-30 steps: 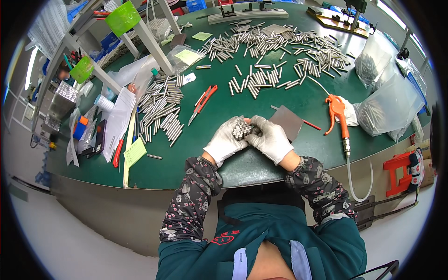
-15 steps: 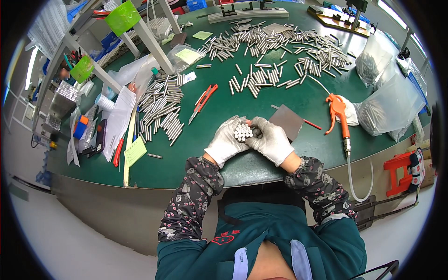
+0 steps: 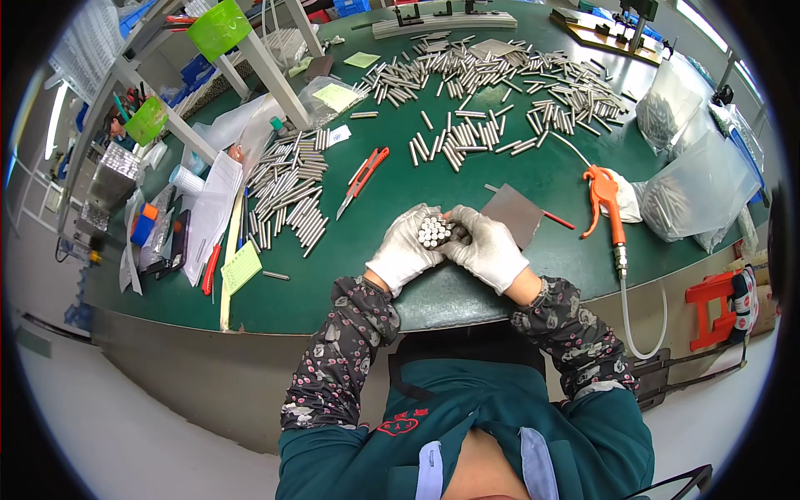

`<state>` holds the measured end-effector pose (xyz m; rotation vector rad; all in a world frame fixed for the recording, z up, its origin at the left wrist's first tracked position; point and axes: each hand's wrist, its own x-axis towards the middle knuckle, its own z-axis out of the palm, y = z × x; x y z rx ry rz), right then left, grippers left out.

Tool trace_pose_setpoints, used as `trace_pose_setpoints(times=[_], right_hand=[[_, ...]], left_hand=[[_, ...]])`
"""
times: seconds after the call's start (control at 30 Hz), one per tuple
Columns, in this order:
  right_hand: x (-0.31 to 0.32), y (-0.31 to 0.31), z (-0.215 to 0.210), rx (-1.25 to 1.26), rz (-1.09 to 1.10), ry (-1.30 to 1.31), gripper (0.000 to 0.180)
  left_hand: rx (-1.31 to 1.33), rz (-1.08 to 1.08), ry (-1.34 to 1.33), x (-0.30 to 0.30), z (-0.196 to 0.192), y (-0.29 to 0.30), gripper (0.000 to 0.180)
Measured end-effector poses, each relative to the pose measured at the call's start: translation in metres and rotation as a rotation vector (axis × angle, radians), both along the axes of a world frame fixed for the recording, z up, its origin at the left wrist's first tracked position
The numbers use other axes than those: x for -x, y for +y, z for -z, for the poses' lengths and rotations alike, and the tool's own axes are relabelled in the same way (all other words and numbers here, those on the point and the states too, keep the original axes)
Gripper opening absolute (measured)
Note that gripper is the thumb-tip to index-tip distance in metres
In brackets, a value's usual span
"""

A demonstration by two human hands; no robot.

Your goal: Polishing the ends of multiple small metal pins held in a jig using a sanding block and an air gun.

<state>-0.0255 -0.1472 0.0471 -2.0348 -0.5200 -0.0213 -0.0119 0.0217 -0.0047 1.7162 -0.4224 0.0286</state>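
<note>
A bundle of metal pins (image 3: pixel 433 232) is clasped between my two gloved hands near the table's front edge, its round ends facing up at me. My left hand (image 3: pixel 404 250) wraps the bundle from the left, fingers closed around it. On the other side my right hand (image 3: pixel 487 250) presses against it with bent fingers; part of the bundle is hidden behind the gloves. Just beyond the right hand lies a dark grey sheet (image 3: pixel 514 215), with a red stick (image 3: pixel 558 220) by its edge. An orange utility knife (image 3: pixel 363 182) rests to the left of the hands.
Loose metal pins spread over the far table (image 3: pixel 475 75), and another pile (image 3: pixel 287 187) lies to the left. An orange air gun (image 3: pixel 603 200) with a hose sits at the right, beside plastic bags of pins (image 3: pixel 683 196). Papers, a phone (image 3: pixel 177 242) and a rack post (image 3: pixel 279 71) stand left.
The bundle has tilted slightly and my right hand has shifted a little to the right along it. My left hand stays nearly in place.
</note>
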Motion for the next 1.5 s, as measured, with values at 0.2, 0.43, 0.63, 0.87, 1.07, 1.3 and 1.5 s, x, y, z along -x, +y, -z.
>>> trace_pose_setpoints(times=[0.2, 0.43, 0.63, 0.87, 1.07, 1.3, 1.5], right_hand=[[0.000, -0.001, 0.001, 0.008, -0.002, 0.011, 0.038], [0.003, -0.018, -0.026, 0.065, 0.107, -0.136, 0.030], [-0.004, -0.049, -0.023, 0.782, 0.248, -0.493, 0.059], [-0.002, -0.046, -0.026, 0.720, 0.238, -0.441, 0.059], [0.001, -0.024, -0.043, 0.484, -0.136, -0.630, 0.053], [0.015, -0.017, -0.041, 0.486, -0.246, -0.614, 0.043], [0.002, -0.021, -0.053, 0.438, -0.089, -0.719, 0.045]], left_hand=[[-0.052, -0.014, -0.042, -0.001, -0.001, 0.000, 0.045], [-0.143, -0.018, 0.024, 0.001, -0.006, -0.001, 0.049], [-0.194, 0.012, 0.094, 0.003, -0.011, -0.001, 0.055], [-0.288, -0.074, -0.029, 0.003, -0.008, -0.002, 0.042], [-0.144, -0.009, -0.007, 0.001, -0.010, -0.005, 0.040], [-0.057, 0.020, 0.124, 0.000, -0.006, -0.005, 0.045], [0.118, 0.013, 0.285, -0.003, 0.000, -0.001, 0.038]])
